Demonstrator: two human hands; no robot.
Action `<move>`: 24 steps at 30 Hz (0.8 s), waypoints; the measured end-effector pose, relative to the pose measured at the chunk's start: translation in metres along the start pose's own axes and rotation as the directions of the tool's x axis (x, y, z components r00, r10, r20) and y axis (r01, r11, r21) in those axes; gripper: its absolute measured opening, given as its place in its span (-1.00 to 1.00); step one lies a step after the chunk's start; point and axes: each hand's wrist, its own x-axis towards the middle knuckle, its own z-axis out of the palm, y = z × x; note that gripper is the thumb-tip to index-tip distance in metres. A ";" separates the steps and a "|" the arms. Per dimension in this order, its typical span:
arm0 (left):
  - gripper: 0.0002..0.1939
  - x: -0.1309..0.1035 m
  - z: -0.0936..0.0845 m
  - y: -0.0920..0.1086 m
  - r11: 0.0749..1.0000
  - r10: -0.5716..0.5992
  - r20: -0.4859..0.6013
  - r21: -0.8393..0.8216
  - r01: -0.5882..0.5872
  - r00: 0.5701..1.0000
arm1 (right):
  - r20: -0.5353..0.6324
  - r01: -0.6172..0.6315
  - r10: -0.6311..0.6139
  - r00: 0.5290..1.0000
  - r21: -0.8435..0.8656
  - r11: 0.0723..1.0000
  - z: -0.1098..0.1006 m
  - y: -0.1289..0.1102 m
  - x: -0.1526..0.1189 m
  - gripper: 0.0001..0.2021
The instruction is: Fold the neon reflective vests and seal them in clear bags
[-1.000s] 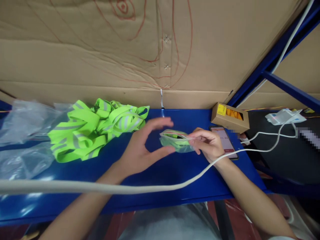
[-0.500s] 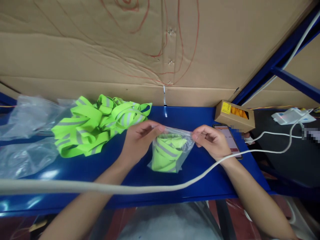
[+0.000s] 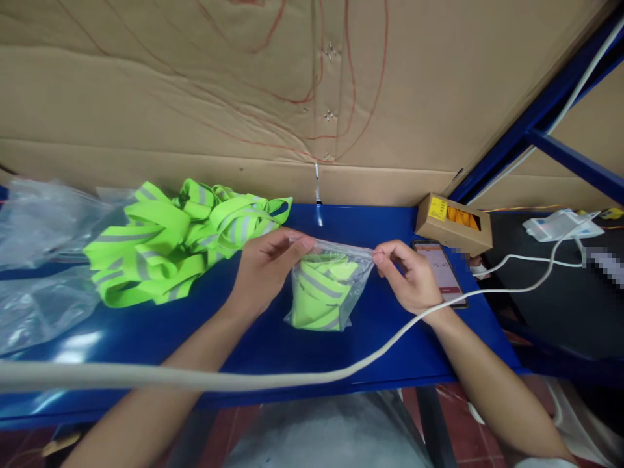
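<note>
A clear plastic bag [image 3: 358, 286] holds a folded neon-green strap [image 3: 319, 296] with grey stripes. My left hand [image 3: 268, 270] pinches the top left corner of the bag between thumb and fingers. The top right corner is pinched by my right hand [image 3: 407, 273], so the bag's top edge is stretched between both hands. To the left of my left hand lies a loose heap of green straps [image 3: 160, 227] with grey stripes.
Clear bags [image 3: 49, 221] lie at the far left of the blue table [image 3: 234, 354]. Right of my right hand are a phone [image 3: 441, 273] and a cardboard box [image 3: 453, 227]. A white cable [image 3: 292, 382] crosses the foreground, over both forearms. Cardboard [image 3: 195, 97] stands behind.
The view has shifted slightly. My left hand's pinch is a little farther left along the bag's top edge, and the edge looks flatter and more spread out. Both hands still hold the bag.
</note>
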 end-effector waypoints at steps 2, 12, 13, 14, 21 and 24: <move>-0.83 -0.001 0.000 0.001 1.000 0.013 0.015 0.008 -0.013 1.000 | -0.007 0.062 -0.063 0.998 -0.067 0.996 0.000 0.000 -0.002 -0.84; -0.81 -0.006 0.003 0.002 0.999 0.042 0.045 0.009 -0.042 0.998 | 0.006 0.040 -0.040 0.999 0.019 0.999 0.005 -0.002 -0.004 -0.84; -0.81 -0.006 0.004 0.002 0.999 0.043 0.050 0.014 -0.044 0.998 | 0.007 0.041 -0.041 0.999 0.028 0.999 0.005 -0.002 -0.004 -0.84; -0.81 -0.006 0.004 0.003 0.999 0.047 0.055 0.018 -0.048 0.997 | 0.008 0.045 -0.045 0.999 0.042 0.998 0.005 -0.002 -0.004 -0.83; -0.81 -0.011 0.007 0.007 0.996 0.072 0.088 0.052 -0.077 0.993 | 0.046 0.058 -0.063 0.997 0.108 0.993 0.005 -0.005 -0.005 -0.85; -0.78 -0.011 0.008 0.006 0.995 0.078 0.129 0.044 -0.084 0.989 | 0.006 0.064 -0.065 0.998 0.078 0.995 0.005 -0.006 -0.006 -0.84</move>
